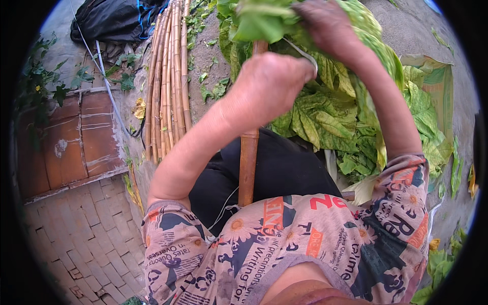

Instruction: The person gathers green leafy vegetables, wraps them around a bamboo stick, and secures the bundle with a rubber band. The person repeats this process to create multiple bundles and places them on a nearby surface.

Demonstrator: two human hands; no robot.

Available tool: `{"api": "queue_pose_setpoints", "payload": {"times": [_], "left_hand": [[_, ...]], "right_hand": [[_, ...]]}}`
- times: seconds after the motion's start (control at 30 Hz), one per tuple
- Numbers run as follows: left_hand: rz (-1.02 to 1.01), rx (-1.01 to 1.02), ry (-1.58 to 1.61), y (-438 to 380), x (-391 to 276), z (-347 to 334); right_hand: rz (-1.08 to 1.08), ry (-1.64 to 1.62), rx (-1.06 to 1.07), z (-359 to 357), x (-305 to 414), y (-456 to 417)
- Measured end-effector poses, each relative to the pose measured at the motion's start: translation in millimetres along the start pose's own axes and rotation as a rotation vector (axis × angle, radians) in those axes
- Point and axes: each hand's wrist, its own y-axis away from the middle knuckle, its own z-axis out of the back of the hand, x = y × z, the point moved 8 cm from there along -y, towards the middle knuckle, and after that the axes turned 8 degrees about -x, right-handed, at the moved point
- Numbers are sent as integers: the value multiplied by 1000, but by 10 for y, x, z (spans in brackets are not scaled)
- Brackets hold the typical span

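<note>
My left hand (272, 85), slightly blurred, is closed above a bamboo pole (248, 167) that runs up from my lap. A white string (305, 53) runs from its fingers towards the leaves. My right hand (326, 28), with dark-stained fingers, grips broad green leaves (263, 24) by their stem end, at the far end of the pole. Blur hides the exact grip. Beyond and right of the pole hangs a thick mass of large yellow-green leaves (324, 114), probably tobacco. A thin white cord (228, 207) is at the pole's near end.
Several bamboo poles (167, 76) lie side by side on the left. A black bag (114, 23) is beyond them. Nearer are a rusty metal sheet (76, 141) and brick paving (91, 236). At right, more leaves (423, 110) lie beside a woven sack (438, 91).
</note>
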Motion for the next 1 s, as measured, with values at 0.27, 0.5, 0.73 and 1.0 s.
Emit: {"api": "queue_pose_setpoints", "payload": {"times": [0.27, 0.5, 0.73, 1.0], "left_hand": [[915, 65, 48, 571, 2752, -94], [1033, -229, 547, 1724, 2385, -608], [868, -261, 723, 763, 673, -424], [826, -230, 506, 768, 610, -512]], "right_hand": [[-489, -626, -31, -961, -206, 344], [-584, -41, -178, -847, -467, 967], [-1003, -618, -204, -2366, -192, 1904], [-997, 326, 978, -600, -1323, 3771]]}}
